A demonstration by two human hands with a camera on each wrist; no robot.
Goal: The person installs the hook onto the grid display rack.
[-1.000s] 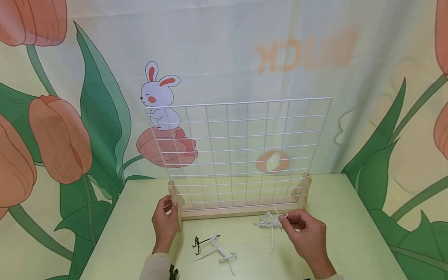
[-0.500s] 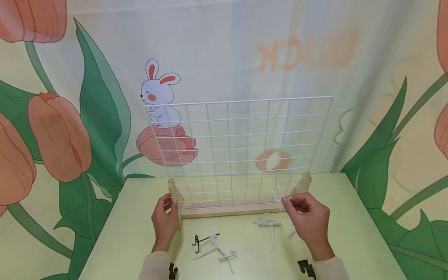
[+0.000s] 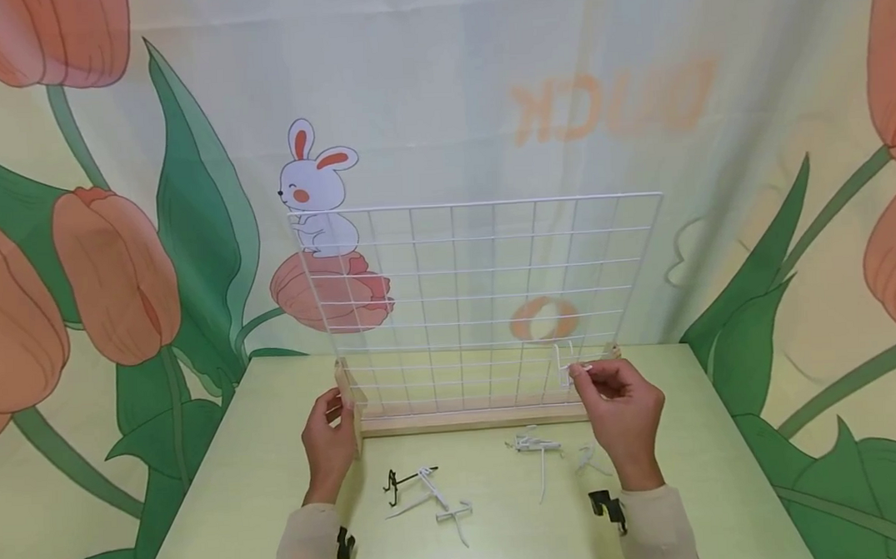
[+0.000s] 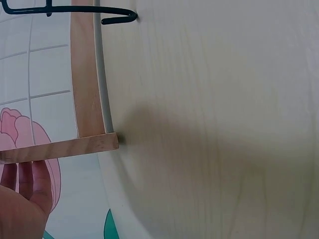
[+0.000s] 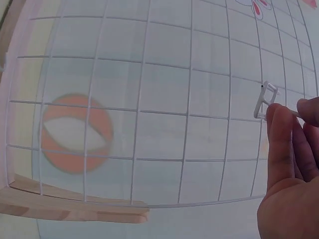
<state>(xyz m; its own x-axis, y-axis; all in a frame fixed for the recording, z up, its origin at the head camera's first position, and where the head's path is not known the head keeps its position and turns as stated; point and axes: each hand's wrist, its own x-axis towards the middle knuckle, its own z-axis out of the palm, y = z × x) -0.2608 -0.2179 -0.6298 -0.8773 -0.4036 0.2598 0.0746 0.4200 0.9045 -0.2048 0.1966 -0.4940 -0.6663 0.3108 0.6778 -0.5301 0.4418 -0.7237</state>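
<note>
Between thumb and fingertips my right hand [image 3: 625,418] pinches a white wire display hook [image 3: 559,360], held up against the lower right part of the white wire grid panel [image 3: 475,203]. In the right wrist view, the small rectangular back of the hook [image 5: 258,107] is near the grid wires; whether it has caught on them I cannot tell. The grid stands upright in a wooden stand [image 3: 469,423]. My left hand [image 3: 328,447] holds the stand's left end piece [image 3: 350,396]; its fingers [image 4: 42,181] touch the wood in the left wrist view.
On the table [image 3: 224,489] lie a black hook [image 3: 393,484] with white hooks [image 3: 452,514] at the front left, a small pile of white hooks [image 3: 536,445] at centre right, and another white hook [image 3: 587,457] beside my right wrist. A printed curtain [image 3: 440,88] hangs behind.
My right hand has lifted the white hook from beside the pile up to the grid, uncovering another hook on the table. The left hand stays on the stand.
</note>
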